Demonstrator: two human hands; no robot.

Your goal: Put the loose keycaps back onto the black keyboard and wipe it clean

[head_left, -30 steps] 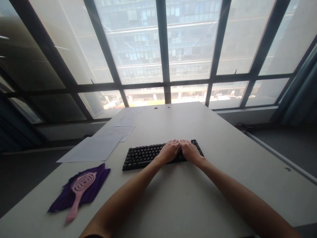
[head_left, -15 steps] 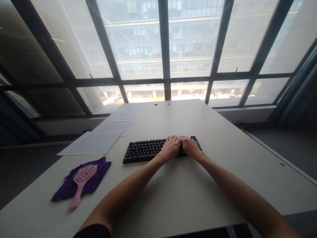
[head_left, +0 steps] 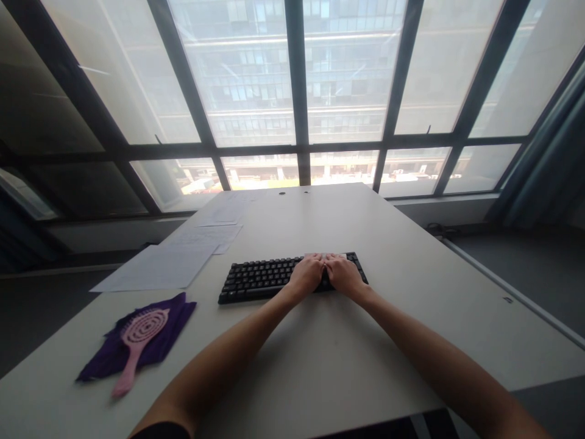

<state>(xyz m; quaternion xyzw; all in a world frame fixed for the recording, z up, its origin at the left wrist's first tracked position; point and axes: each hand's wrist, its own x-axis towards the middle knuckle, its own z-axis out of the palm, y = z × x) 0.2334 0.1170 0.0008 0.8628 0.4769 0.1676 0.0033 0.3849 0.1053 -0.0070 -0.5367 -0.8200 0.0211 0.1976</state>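
Note:
A black keyboard [head_left: 256, 279] lies on the white table in front of me. My left hand [head_left: 307, 272] and my right hand [head_left: 342, 272] meet over its right part, thumbs side by side and fingers bent. Between and beyond the fingertips shows a thin, pale strip [head_left: 339, 255], like a tissue or wipe, lying against the upper keys. Both hands seem to grip it; its exact kind is too small to make out. The keys below the hands are hidden.
To the left, a pink hairbrush [head_left: 145, 329] rests on a folded purple cloth [head_left: 171, 332]. White paper sheets [head_left: 155, 268] run along the table's left edge. A dark object [head_left: 388, 428] sits at the near edge. Tall windows stand beyond the white table [head_left: 301, 225].
My hands have parted slightly at the fingertips, and more of the pale strip shows between them. The view has turned a little right, so everything sits further left.

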